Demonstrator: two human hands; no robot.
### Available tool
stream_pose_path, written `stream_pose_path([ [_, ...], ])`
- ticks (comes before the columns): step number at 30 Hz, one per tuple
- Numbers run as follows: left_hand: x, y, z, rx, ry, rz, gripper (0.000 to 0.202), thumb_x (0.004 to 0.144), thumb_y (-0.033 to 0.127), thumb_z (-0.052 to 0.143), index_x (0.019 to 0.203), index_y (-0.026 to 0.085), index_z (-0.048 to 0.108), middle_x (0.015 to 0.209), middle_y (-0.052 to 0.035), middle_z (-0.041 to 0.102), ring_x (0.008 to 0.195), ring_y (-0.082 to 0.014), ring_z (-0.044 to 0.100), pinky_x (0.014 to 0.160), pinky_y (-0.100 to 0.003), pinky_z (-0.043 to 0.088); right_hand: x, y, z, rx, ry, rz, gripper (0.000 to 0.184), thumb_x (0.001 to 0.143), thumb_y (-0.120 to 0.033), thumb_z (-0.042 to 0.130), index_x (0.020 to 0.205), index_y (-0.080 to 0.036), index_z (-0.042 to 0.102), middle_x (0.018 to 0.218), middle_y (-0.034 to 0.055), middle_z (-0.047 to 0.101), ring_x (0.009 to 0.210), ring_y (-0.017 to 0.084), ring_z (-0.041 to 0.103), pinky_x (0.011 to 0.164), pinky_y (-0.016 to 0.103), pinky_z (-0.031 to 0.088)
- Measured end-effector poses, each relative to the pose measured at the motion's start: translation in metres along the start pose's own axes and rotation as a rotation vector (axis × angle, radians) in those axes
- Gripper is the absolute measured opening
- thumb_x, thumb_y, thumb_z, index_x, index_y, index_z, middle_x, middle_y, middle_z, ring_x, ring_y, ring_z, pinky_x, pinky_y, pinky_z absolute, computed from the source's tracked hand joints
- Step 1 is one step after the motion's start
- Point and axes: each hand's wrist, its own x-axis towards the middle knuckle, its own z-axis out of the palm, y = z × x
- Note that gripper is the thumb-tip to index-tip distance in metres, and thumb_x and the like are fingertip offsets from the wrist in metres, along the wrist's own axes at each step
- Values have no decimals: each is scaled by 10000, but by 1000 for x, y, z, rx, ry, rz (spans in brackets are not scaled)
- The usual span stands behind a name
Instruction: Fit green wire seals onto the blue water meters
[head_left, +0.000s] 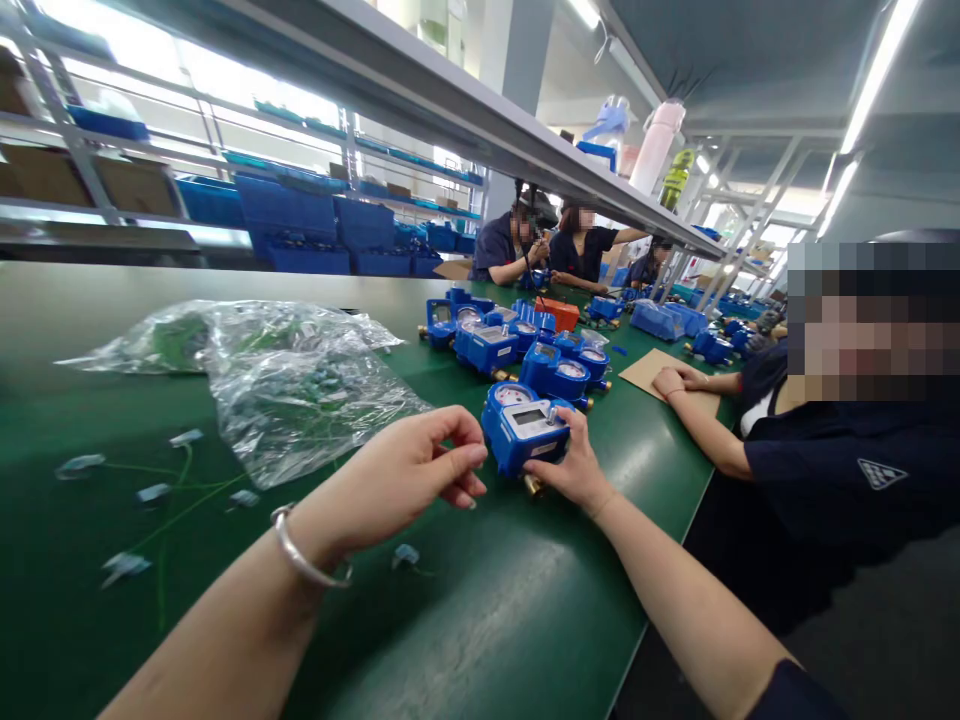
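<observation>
My right hand (576,470) grips a blue water meter (525,438) by its near right side, thumb low and fingers on top. The meter has a round dial and a grey panel with a small display; a brass fitting (533,484) sticks out beneath my thumb. Just left of the meter, apart from it, is my left hand (420,465), with a bangle on the wrist. Its thumb and fingers are curled together, and whatever they may hold is hidden. On the green table, a small pale-blue tagged piece (406,555) lies below my left hand.
More blue meters (486,345) stand close together behind the held one. Clear plastic bags (300,380) and green seal-like strands with tags (154,492) lie at left. A co-worker's hands (679,380) rest on cardboard (645,368) at right. A shelf (525,130) hangs overhead.
</observation>
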Motion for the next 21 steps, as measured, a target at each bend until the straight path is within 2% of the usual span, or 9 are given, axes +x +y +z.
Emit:
stream_pose_path([
  [2, 5, -7, -1, -192, 34, -24, 163, 778, 301, 618, 790, 155, 549, 644, -40, 666, 633, -213, 676, 573, -294, 562, 6, 12, -15, -1, -54, -22, 781, 643, -450, 729, 1269, -223, 322, 1308, 118, 367, 1248, 265, 388, 1045, 450, 328],
  [5, 15, -19, 6, -419, 97, -53, 159, 777, 243, 646, 780, 138, 526, 669, -32, 651, 690, -193, 681, 618, -266, 574, 4, 5, -36, -28, -26, -11, 736, 691, -458, 691, 1294, -212, 348, 1411, 132, 271, 1340, 304, 237, 1086, 506, 226],
  [7, 20, -24, 15, -567, 164, -53, 153, 782, 206, 652, 783, 136, 516, 686, -19, 635, 701, -167, 677, 635, -231, 571, -6, -19, -42, 40, 75, 56, 657, 782, -451, 603, 1325, -212, 321, 1424, 134, 262, 1339, 290, 238, 1085, 512, 221],
  [8, 22, -25, 22, -641, 198, -46, 156, 780, 192, 658, 792, 139, 513, 696, -13, 628, 710, -157, 676, 647, -219, 569, -14, -35, -41, 141, 117, 109, 582, 833, -434, 543, 1325, -217, 321, 1381, 128, 336, 1294, 263, 329, 1067, 487, 276],
  [12, 25, -31, 50, -822, 225, -23, 176, 786, 205, 659, 833, 150, 499, 753, -12, 628, 731, -124, 666, 713, -201, 552, -40, -96, -22, 739, -76, 344, 365, 904, -423, 437, 1217, -238, 410, 1088, 76, 559, 982, 177, 575, 842, 348, 483],
  [14, 27, -38, 59, -727, 239, 13, 176, 812, 267, 623, 847, 153, 494, 774, -23, 633, 740, -129, 659, 731, -230, 551, -45, -111, -11, 920, -104, 490, 279, 901, -436, 437, 1086, -228, 458, 850, 13, 562, 676, 115, 572, 592, 239, 478],
  [16, 29, -49, 59, -442, 295, 99, 205, 854, 348, 540, 897, 152, 497, 808, -43, 635, 777, -160, 656, 739, -292, 558, -46, -112, -8, 925, -36, 578, 246, 888, -449, 458, 940, -210, 488, 666, -46, 468, 482, 67, 427, 441, 178, 355],
  [19, 37, -68, 46, -34, 386, 212, 289, 884, 374, 445, 1062, 153, 503, 1020, -95, 602, 976, -217, 602, 866, -408, 508, -44, -101, -23, 682, 90, 548, 257, 867, -441, 505, 856, -187, 541, 630, -49, 442, 506, 71, 395, 464, 186, 335],
  [21, 47, -81, 35, 95, 405, 246, 336, 856, 304, 482, 1171, 187, 491, 1263, -107, 473, 1211, -246, 436, 1038, -468, 346, -43, -93, -41, 476, 129, 473, 246, 867, -419, 514, 875, -182, 582, 685, -23, 508, 584, 95, 458, 539, 213, 384],
])
